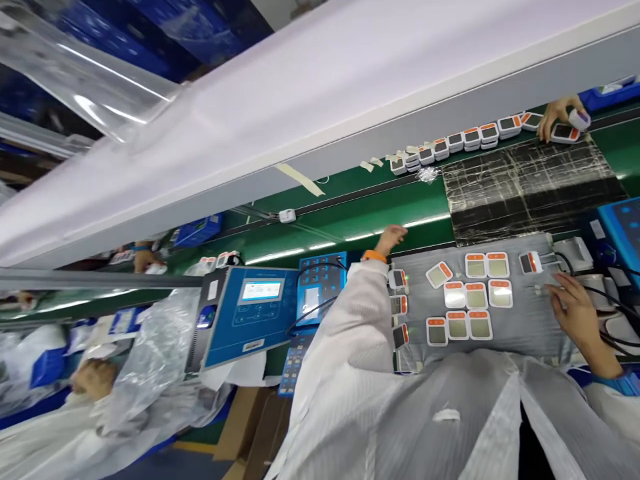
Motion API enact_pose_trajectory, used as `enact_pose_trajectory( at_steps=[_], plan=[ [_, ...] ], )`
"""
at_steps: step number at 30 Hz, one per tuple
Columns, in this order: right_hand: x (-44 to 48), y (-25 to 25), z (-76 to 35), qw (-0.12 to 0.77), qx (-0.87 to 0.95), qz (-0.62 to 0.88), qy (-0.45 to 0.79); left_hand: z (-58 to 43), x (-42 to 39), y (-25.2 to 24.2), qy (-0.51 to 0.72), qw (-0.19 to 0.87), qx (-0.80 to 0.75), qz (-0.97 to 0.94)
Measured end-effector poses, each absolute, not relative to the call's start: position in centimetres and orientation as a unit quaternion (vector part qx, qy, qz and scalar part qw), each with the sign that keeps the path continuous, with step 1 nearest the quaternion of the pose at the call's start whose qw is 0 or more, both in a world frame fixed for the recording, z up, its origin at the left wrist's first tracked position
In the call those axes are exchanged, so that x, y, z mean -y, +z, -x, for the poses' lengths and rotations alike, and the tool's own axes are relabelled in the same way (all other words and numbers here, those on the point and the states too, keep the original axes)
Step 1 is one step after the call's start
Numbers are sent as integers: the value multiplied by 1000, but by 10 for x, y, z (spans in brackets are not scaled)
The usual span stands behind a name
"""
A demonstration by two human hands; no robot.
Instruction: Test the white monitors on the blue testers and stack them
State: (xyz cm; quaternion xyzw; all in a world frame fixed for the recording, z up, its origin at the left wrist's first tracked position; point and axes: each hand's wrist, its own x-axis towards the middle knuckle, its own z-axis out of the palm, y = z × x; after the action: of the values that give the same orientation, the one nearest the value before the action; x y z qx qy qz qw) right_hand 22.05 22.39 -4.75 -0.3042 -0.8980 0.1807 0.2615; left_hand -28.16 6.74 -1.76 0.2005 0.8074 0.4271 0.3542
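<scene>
My left hand (392, 239), with an orange band at its wrist, reaches over the green surface past the grey mat (520, 333). Its fingers look stretched out, and nothing shows in them. On the mat's right side my right hand (575, 312) has its fingers apart, close to a dark cable and below a small white device with an orange strip (530, 262). Several white square display devices (477, 295) with grey screens and orange strips lie mid-mat. One tilted device (439, 274) sits apart from them. More devices (399, 305) line the mat's left edge, some with lit lamps.
Blue instruments (250, 313) stand left of my arm; another blue box (623, 233) is at right. Beyond a black taped sheet (525, 190), a row of devices (455, 142) ends at another person's hand (563, 113). A long pale beam (320, 100) crosses overhead.
</scene>
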Motion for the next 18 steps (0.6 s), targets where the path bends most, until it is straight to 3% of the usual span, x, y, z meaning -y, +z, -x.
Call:
enact_pose_trajectory(
  at_steps=[3,7,11,18],
  plan=[
    [-217,-48,-198,263,896,295,202,229,-64,-36,263,414,-802,-342],
    [-206,-52,-174,265,894,273,238,175,-52,-48,127,381,-783,-476],
    [-186,-52,-151,253,860,289,336,163,-52,-35,151,350,-774,-506],
    [-162,-37,-100,197,546,393,713,95,-71,2,263,330,-670,-611]
  ],
)
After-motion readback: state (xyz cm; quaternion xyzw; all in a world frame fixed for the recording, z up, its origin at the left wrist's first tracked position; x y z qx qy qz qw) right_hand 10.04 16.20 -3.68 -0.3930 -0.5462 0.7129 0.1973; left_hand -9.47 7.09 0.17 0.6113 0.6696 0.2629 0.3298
